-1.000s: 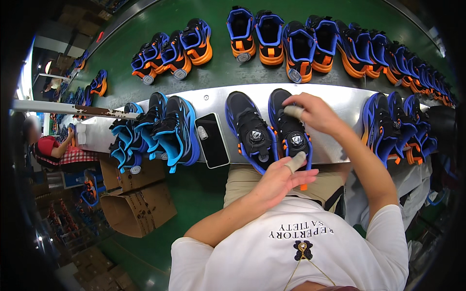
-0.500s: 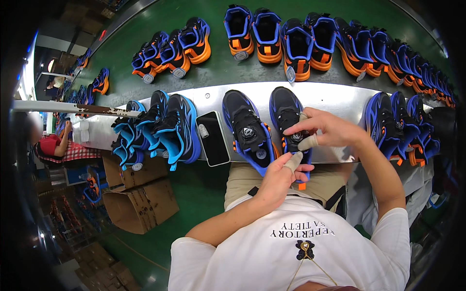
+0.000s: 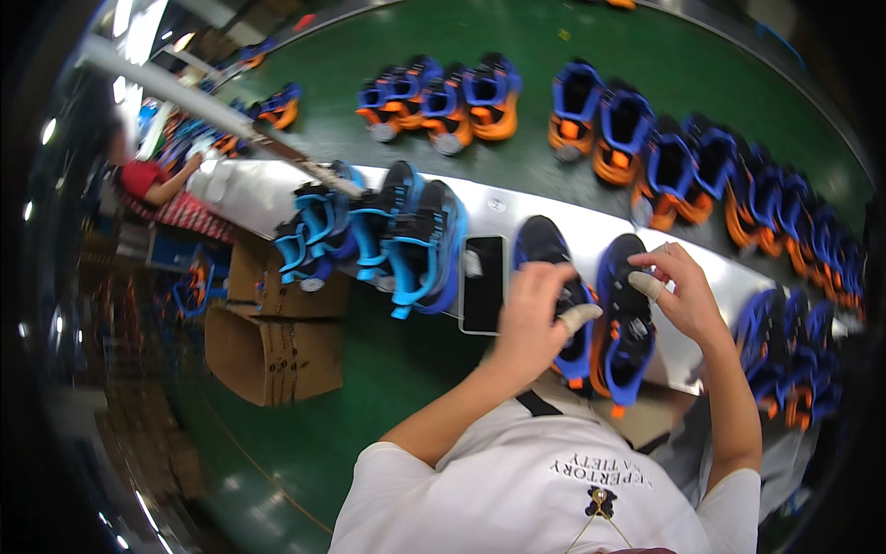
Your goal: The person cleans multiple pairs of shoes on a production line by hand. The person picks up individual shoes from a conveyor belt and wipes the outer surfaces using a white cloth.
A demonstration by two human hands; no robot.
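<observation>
Two black-and-blue sneakers with orange soles are lying at the grey workbench's near edge. Left hand and right hand are hovering with loosely curled, empty fingers. Inspection seems underway; gripping one shoe firmly comes next.

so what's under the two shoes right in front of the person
The two black and blue shoes lie on a pale metal shelf, beside a dark phone. The left hand and right hand cover parts of them, and the shelf directly beneath is hidden.
</observation>
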